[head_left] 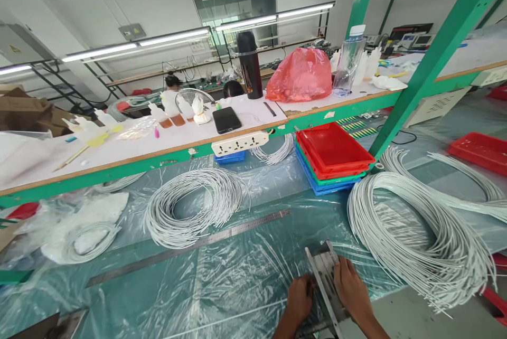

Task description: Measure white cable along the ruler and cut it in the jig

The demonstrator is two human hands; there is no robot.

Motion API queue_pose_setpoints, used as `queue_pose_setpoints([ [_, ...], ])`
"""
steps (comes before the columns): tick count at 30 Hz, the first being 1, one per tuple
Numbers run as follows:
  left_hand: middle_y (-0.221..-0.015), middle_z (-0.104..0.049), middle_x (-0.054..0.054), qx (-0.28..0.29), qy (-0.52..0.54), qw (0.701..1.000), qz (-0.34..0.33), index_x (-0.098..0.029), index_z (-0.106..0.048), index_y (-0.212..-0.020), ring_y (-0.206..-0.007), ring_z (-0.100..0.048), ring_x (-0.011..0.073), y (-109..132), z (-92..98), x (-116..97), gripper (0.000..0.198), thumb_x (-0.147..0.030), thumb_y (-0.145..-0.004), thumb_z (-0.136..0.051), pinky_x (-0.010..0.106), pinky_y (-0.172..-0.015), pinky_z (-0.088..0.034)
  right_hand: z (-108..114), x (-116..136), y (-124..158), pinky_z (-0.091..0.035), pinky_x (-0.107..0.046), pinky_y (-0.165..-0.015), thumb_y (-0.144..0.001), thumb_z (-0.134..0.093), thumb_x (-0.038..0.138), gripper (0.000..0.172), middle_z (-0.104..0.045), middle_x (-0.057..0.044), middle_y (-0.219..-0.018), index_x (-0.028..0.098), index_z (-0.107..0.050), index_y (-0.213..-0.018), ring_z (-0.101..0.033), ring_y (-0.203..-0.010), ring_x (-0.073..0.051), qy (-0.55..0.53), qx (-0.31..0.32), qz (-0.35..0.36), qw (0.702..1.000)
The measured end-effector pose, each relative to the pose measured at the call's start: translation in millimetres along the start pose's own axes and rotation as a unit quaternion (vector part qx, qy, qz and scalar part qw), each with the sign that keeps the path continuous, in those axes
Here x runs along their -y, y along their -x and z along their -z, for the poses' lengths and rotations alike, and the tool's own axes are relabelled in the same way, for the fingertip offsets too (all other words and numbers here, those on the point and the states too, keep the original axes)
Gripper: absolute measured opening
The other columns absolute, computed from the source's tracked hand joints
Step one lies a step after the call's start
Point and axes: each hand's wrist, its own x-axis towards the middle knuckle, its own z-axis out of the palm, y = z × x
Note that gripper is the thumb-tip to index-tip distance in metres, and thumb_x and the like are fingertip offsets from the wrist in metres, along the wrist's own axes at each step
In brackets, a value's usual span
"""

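Both of my hands rest on a flat metal fixture at the bottom centre of the plastic-covered bench. My left hand is curled against its left edge. My right hand lies on top of its right side, fingers closed over it. A large coil of white cable lies just right of my right hand. A long steel ruler runs diagonally across the bench to the left, and a smaller white cable coil sits beyond it.
A stack of red, green and blue trays stands behind the fixture beside a green post. The shelf above holds a phone, black flask, red bag, water bottle and squeeze bottles. Two people sit far behind.
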Motion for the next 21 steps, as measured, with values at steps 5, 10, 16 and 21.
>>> queue_pose_setpoints([
  [5, -0.108, -0.071, 0.013, -0.002, 0.001, 1.000, -0.019, -0.016, -0.068, -0.103, -0.106, -0.061, 0.0280, -1, -0.3, 1, 0.031, -0.019, -0.090, -0.041, 0.038, -0.093, -0.042, 5, 5, 0, -0.052, -0.037, -0.069, -0.097, -0.015, 0.033, 0.049, -0.060, -0.020, -0.123, 0.012, -0.051, -0.123, -0.067, -0.102, -0.031, -0.006, 0.036, -0.020, 0.999],
  [10, -0.107, -0.071, 0.013, -0.004, 0.003, 1.000, -0.019, -0.016, -0.068, -0.102, -0.106, -0.062, 0.0277, -3, -4.1, 4, 0.031, -0.018, -0.090, -0.040, 0.037, -0.091, -0.042, 3, 1, 1, -0.051, -0.036, -0.066, -0.097, -0.016, 0.033, 0.047, -0.062, -0.019, -0.119, 0.013, -0.053, -0.118, -0.067, -0.099, -0.030, -0.014, 0.016, -0.007, 1.000],
  [16, -0.105, -0.072, 0.013, 0.000, 0.023, 1.000, -0.019, -0.017, -0.067, -0.099, -0.104, -0.064, 0.0271, 0, -3.1, 0, 0.028, -0.017, -0.089, -0.041, 0.037, -0.091, -0.043, -6, -5, -1, -0.051, -0.039, -0.067, -0.096, -0.020, 0.035, 0.044, -0.064, -0.018, -0.109, 0.015, -0.055, -0.113, -0.068, -0.092, -0.032, -0.050, -0.009, 0.008, 0.999],
  [21, -0.103, -0.070, 0.012, -0.035, 0.084, 0.996, 0.008, -0.018, -0.063, -0.092, -0.104, -0.060, 0.0267, 16, 4.9, -4, 0.019, -0.024, -0.089, -0.045, 0.039, -0.093, -0.041, -1, -17, 1, -0.054, -0.045, -0.075, -0.091, -0.030, 0.044, 0.041, -0.065, -0.018, -0.107, 0.019, -0.056, -0.110, -0.066, -0.098, -0.035, -0.124, -0.065, 0.023, 0.990],
])
